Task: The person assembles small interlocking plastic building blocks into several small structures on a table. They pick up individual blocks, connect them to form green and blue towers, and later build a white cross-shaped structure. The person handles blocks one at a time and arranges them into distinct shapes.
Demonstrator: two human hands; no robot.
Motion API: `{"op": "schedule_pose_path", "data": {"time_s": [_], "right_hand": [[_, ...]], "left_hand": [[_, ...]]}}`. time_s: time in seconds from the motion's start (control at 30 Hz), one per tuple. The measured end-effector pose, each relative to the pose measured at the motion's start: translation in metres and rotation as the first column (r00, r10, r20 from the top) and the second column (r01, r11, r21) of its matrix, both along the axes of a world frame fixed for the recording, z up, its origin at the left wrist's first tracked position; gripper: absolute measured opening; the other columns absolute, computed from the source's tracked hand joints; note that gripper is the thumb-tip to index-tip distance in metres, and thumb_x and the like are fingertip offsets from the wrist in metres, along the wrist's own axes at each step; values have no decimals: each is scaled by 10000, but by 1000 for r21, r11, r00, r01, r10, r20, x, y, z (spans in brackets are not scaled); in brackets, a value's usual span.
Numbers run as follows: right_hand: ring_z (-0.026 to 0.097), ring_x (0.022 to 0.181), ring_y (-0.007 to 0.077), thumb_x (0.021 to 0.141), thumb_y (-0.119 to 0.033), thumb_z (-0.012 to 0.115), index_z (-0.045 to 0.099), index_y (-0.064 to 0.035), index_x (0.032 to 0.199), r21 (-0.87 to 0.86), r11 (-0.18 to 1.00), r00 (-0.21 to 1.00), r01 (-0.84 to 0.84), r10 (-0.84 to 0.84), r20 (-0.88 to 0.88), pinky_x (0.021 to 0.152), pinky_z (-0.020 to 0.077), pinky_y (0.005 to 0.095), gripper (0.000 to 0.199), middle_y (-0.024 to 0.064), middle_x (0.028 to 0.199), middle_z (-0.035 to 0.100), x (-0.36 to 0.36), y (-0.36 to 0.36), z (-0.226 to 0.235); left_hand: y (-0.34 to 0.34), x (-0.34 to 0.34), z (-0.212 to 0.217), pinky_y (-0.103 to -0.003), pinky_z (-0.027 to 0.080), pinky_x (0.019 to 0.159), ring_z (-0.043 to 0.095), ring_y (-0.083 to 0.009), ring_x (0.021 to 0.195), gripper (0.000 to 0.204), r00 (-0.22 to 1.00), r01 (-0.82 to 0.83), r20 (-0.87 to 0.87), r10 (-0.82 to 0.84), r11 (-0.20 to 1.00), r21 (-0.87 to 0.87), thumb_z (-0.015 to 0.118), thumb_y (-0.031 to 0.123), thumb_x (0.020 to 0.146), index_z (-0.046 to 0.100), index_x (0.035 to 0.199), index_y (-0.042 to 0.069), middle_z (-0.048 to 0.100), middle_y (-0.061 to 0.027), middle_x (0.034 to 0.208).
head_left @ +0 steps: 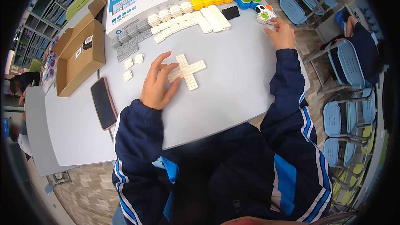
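On the grey-white table lies a flat white studded cross (187,71), built of strip-like block pieces. My left hand (157,81) is at the cross's left arm, fingers spread and curved, holding nothing I can see. Over at the far right of the table, my right hand (281,34) reaches to a small cluster of white cube blocks (264,13) with orange, black and green faces. Its index fingertip is at the nearest block; the thumb stays apart below it. Whether that finger presses on the block is hard to tell.
A large printed box (162,0) stands at the back. Along it are grey blocks (125,43), white blocks (168,14), yellow blocks (212,1) and white strips (214,18). Left are loose white squares (128,63), a phone (104,102) and an open cardboard box (83,54).
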State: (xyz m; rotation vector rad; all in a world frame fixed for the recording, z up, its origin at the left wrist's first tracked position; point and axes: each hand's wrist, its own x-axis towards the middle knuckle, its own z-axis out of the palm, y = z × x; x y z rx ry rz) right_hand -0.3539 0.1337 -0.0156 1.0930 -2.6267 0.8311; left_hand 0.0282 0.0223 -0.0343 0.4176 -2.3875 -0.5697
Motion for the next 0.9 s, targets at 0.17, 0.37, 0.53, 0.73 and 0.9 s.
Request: {"op": "schedule_pose_path", "data": {"time_s": [0.17, 0.37, 0.53, 0.73, 0.9], "right_hand": [[647, 789, 253, 643, -128, 815, 655, -104, 1101, -82, 997, 999, 7, -11, -49, 717, 520, 373, 486, 108, 851, 647, -16, 4, -12], [644, 820, 242, 628, -104, 823, 582, -87, 1095, -31, 994, 994, -106, 106, 14, 758, 500, 355, 526, 114, 915, 657, -6, 0, -6], [642, 907, 217, 662, -103, 825, 444, -105, 1098, -322, 875, 873, -360, 438, 215, 757, 485, 382, 579, 75, 954, 663, 32, -13, -5], [605, 1050, 209, 764, 151, 676, 403, -96, 1101, -860, 375, 98, -347, 926, 364, 842, 563, 331, 499, 174, 1197, 552, 97, -21, 10], [603, 1057, 217, 768, 116, 701, 385, -105, 1049, -911, 386, -177, -146, 896, 408, 849, 550, 336, 477, 145, 1151, 535, 161, -33, -12]], "left_hand": [[-1, -1, 1, -341, 488, 889, 610, -255, 963, 399, 1000, 3, -13, -2, 1000, 7, 679, -43, 780, 569, 1161, -4, 417, -212, 1381], [-1, 0, 1, -326, 506, 839, 614, -240, 928, 376, 1000, 27, 0, -27, 999, 18, 663, -52, 794, 573, 1156, -4, 458, -180, 1354], [1, -2, 0, -344, 505, 771, 602, -269, 911, 323, 998, 8, -59, -6, 999, 35, 680, -16, 774, 607, 1088, 14, 512, -151, 1304], [3, -1, 3, -339, 474, 859, 585, -248, 949, 342, 997, -59, -59, 54, 995, -77, 709, 14, 777, 605, 1102, 15, 538, -149, 1272], [10, -14, 9, -346, 445, 923, 566, -241, 1001, 399, 987, -118, -111, 115, 993, -20, 780, 85, 739, 604, 1092, 26, 605, -119, 1159]]}}
